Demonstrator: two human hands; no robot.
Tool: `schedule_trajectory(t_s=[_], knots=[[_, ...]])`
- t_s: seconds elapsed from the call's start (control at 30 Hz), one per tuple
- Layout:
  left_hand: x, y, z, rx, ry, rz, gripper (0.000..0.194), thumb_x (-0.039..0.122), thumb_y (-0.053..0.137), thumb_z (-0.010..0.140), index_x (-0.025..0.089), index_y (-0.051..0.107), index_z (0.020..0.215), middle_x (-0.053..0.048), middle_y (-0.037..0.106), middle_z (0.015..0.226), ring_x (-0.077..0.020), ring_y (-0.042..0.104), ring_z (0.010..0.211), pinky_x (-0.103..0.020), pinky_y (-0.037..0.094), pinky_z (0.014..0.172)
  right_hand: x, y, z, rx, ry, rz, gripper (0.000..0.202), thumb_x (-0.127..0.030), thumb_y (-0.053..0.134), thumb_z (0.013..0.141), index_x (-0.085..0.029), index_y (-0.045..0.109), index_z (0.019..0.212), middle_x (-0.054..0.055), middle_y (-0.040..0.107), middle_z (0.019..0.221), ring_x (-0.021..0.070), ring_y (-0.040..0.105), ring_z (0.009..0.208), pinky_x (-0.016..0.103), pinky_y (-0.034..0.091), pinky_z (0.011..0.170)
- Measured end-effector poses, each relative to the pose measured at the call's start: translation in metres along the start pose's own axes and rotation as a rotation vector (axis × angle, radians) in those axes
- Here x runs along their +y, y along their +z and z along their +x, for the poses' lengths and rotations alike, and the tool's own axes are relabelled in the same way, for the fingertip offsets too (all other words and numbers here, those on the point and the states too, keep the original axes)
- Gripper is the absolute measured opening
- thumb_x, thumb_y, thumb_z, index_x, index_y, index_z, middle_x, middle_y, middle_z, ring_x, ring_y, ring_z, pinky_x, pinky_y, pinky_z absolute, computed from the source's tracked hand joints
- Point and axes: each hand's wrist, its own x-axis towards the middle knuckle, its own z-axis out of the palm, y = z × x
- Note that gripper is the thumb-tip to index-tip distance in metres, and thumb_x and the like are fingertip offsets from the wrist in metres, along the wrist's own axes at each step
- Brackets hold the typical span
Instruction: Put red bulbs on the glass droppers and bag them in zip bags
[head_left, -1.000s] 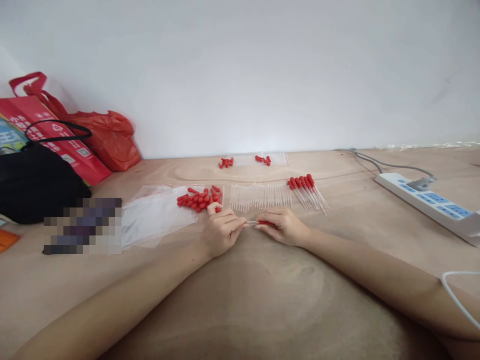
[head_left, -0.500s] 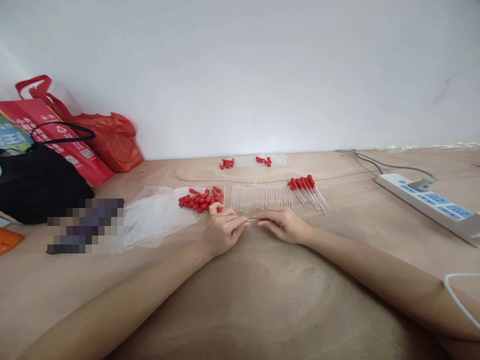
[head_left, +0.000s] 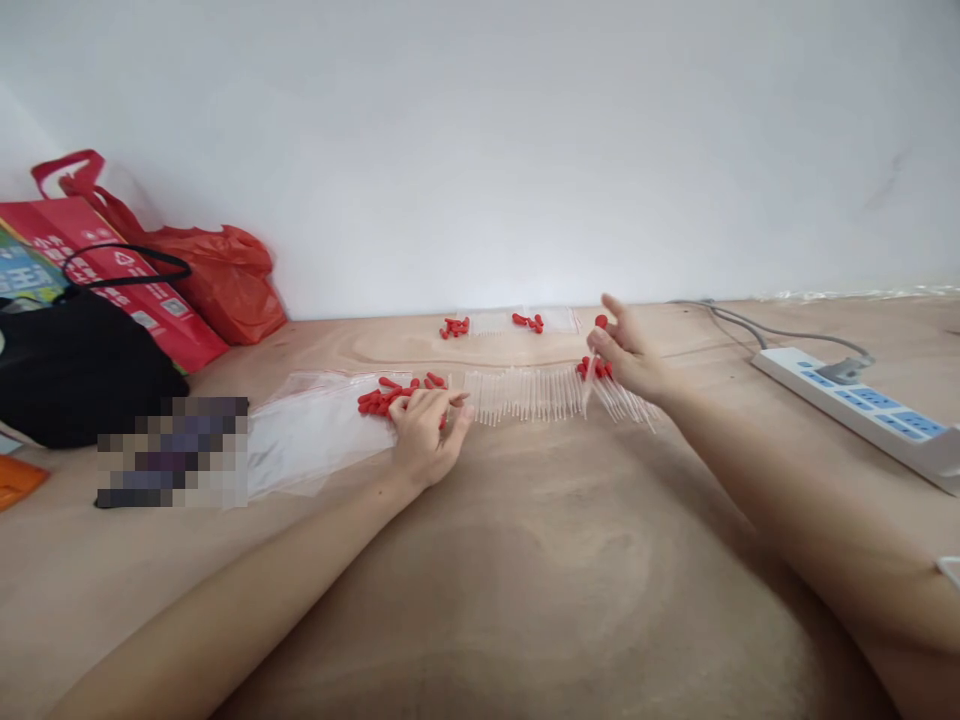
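My right hand [head_left: 626, 350] grips a clear dropper tube with a red bulb [head_left: 601, 322], held upright over a group of droppers [head_left: 626, 402] whose red bulbs lie partly behind it. My left hand [head_left: 429, 430] is at the near right edge of a pile of loose red bulbs [head_left: 382, 400]. Its thumb is spread from the fingers, and nothing shows between them. A row of clear thin tubes [head_left: 525, 393] lies between my two hands.
Clear plastic bags [head_left: 315, 440] lie left of the bulbs. Further back are two small groups of red bulbs [head_left: 454, 327] on a clear bag. A white power strip [head_left: 862, 405] stands at right, with red bags [head_left: 217, 275] and a black bag [head_left: 82, 365] at left.
My right hand has moved right and up with a red-bulbed dropper. My left hand has let go of the tube and shifted left to the bulb pile, its thumb now spread.
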Motion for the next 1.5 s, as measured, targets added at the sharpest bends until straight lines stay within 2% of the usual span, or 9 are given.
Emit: schedule_trajectory(t_s=[0.1,0.2,0.3,0.43,0.63,0.8,0.97,1.17,1.5], knots=[[-0.01,0.004,0.005,0.066,-0.09,0.09,0.011,0.023,0.052,0.075,0.02,0.058,0.083,-0.003,0.065,0.082,-0.0238,0.054,0.085,-0.041,0.024,0.079,0.017,-0.023,0.009,0.017,0.06,-0.436,0.048,-0.031,0.037,0.085,-0.009,0.027,0.127,0.003,0.056,0.071,0.0159,0.051,0.063,0.029,0.041,0.064],[-0.016,0.006,0.008,0.074,-0.122,0.16,0.01,0.021,0.054,0.071,0.021,0.057,0.081,-0.004,0.064,0.084,-0.0257,0.052,0.087,-0.042,0.024,0.077,0.032,-0.027,0.009,-0.046,0.094,-0.767,0.037,-0.028,0.034,0.085,-0.011,0.044,0.116,0.011,0.062,0.088,0.0207,0.056,0.08,0.03,0.039,0.072],[-0.017,0.005,0.008,0.058,-0.137,0.201,0.012,0.024,0.056,0.07,0.021,0.058,0.082,-0.005,0.063,0.086,-0.0259,0.051,0.088,-0.042,0.024,0.076,0.04,-0.019,0.008,-0.099,0.112,-0.931,0.036,-0.025,0.033,0.085,-0.014,0.047,0.116,0.012,0.06,0.104,0.0223,0.054,0.094,0.03,0.037,0.077],[-0.016,0.003,0.005,0.012,-0.134,0.248,0.019,0.031,0.059,0.067,0.021,0.057,0.083,-0.005,0.06,0.089,-0.0272,0.049,0.091,-0.043,0.024,0.077,0.044,-0.007,0.005,-0.112,0.19,-1.054,0.038,-0.029,0.035,0.085,-0.016,0.047,0.118,0.012,0.061,0.103,0.0246,0.056,0.093,0.031,0.037,0.074],[-0.018,-0.005,-0.003,-0.008,-0.041,0.354,0.021,0.033,0.061,0.065,0.02,0.056,0.082,-0.008,0.056,0.096,-0.0268,0.047,0.092,-0.042,0.024,0.079,0.034,0.001,-0.002,-0.035,0.177,-1.074,0.034,-0.032,0.036,0.084,-0.015,0.052,0.109,0.012,0.061,0.099,0.0237,0.056,0.087,0.032,0.037,0.072],[-0.023,-0.01,-0.006,-0.006,-0.002,0.43,0.017,0.034,0.059,0.068,0.02,0.056,0.077,-0.008,0.055,0.097,-0.0268,0.046,0.091,-0.042,0.024,0.08,0.01,0.019,-0.013,-0.138,0.203,-1.083,0.026,-0.035,0.04,0.08,-0.017,0.059,0.08,0.009,0.062,0.079,0.0228,0.056,0.08,0.033,0.039,0.068],[-0.026,-0.009,-0.005,0.026,0.007,0.467,0.02,0.04,0.056,0.073,0.021,0.056,0.078,-0.008,0.057,0.097,-0.0269,0.046,0.09,-0.043,0.024,0.081,-0.005,0.031,-0.022,-0.14,0.19,-1.1,0.02,-0.031,0.048,0.074,-0.015,0.06,0.071,0.012,0.06,0.085,0.0261,0.052,0.091,0.039,0.039,0.076],[-0.028,-0.007,-0.003,0.005,-0.02,0.495,0.02,0.037,0.051,0.076,0.019,0.057,0.082,-0.01,0.057,0.097,-0.0274,0.046,0.09,-0.044,0.025,0.08,-0.005,0.032,-0.024,-0.152,0.231,-1.041,0.022,-0.031,0.047,0.074,-0.014,0.061,0.073,0.015,0.058,0.092,0.029,0.049,0.099,0.043,0.039,0.081],[-0.024,-0.007,0.001,0.001,0.01,0.513,0.011,0.029,0.052,0.073,0.019,0.056,0.07,-0.01,0.058,0.098,-0.0283,0.045,0.093,-0.045,0.025,0.081,0.004,0.03,-0.018,-0.148,0.292,-0.942,0.015,-0.029,0.049,0.066,-0.018,0.054,0.058,0.01,0.058,0.073,0.0259,0.053,0.089,0.039,0.042,0.078]])
